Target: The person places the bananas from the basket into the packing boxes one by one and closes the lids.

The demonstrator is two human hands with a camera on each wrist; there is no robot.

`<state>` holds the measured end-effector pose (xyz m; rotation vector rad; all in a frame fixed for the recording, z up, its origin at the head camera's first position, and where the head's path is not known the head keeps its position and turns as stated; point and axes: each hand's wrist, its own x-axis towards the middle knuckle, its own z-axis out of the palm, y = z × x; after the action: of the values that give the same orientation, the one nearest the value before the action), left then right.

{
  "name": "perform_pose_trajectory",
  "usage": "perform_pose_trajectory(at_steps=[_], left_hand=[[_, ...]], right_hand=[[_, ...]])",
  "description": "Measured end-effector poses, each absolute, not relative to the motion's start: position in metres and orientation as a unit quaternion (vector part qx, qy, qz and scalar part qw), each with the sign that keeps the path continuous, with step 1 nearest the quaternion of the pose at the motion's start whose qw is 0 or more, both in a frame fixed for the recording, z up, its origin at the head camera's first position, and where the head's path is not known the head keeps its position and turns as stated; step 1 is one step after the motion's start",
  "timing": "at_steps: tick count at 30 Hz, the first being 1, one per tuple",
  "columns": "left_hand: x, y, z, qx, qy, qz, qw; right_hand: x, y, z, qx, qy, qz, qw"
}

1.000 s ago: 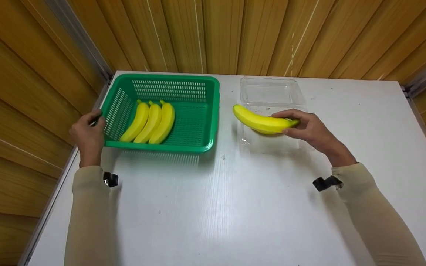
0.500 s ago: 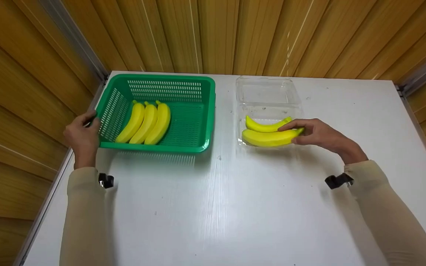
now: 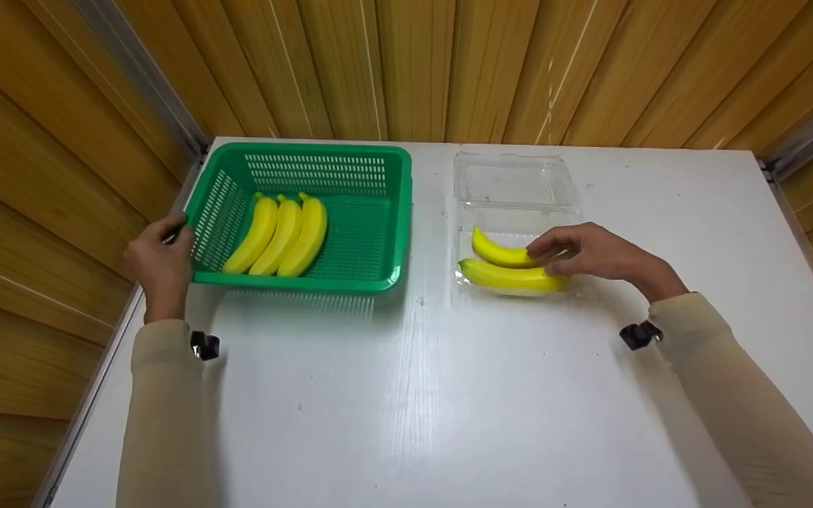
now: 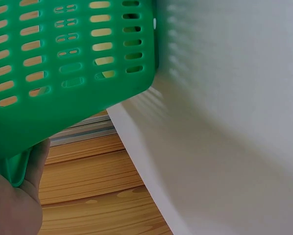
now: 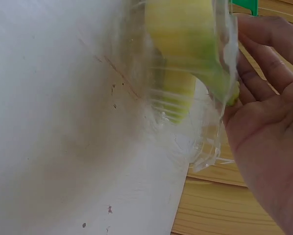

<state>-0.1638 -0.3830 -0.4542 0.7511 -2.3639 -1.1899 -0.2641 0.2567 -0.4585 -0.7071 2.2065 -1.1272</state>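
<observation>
My left hand (image 3: 161, 264) grips the left rim of a green plastic basket (image 3: 297, 283). In the left wrist view the thumb side of that hand lies under the basket's edge (image 4: 63, 110). Three yellow bananas (image 3: 306, 236) lie side by side in the basket's left half. To the right stands a clear plastic clamshell box (image 3: 516, 185), its lid laid back. Inside it are a rear banana (image 3: 495, 252) and a front banana (image 3: 509, 276). Over their right ends is my right hand (image 3: 600, 255), fingers loosely bent, thumb at the front banana. In the right wrist view, a stem end is near the palm (image 5: 264, 122).
Everything stands on a white table (image 3: 350, 395) against a wood-plank wall (image 3: 413, 70). The basket and the clamshell box are apart, with a strip of table between them. A metal frame post (image 3: 159, 77) runs up at the left corner.
The right hand has lowered a banana into the clamshell box and loosened from it. That banana now lies in front of the rear one. The left hand has stayed on the basket rim.
</observation>
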Motion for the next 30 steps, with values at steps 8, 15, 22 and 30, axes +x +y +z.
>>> perform_pose_trajectory(at_steps=[8,15,22,30], left_hand=[[-0.164,-0.381,-0.454,0.258,-0.839,-0.427,0.219],[-0.163,-0.382,-0.452,0.266,-0.837,-0.430,0.208],[-0.162,-0.382,-0.453,0.267,-0.838,-0.434,0.196],[-0.161,-0.382,-0.452,0.263,-0.839,-0.432,0.200]], right_hand=[[-0.257,0.245,-0.456,-0.259,0.864,-0.359,0.240],[-0.252,0.233,-0.461,-0.296,0.878,-0.318,0.204],[-0.249,0.226,-0.466,-0.302,0.883,-0.305,0.191],[-0.250,0.226,-0.468,-0.295,0.880,-0.320,0.188]])
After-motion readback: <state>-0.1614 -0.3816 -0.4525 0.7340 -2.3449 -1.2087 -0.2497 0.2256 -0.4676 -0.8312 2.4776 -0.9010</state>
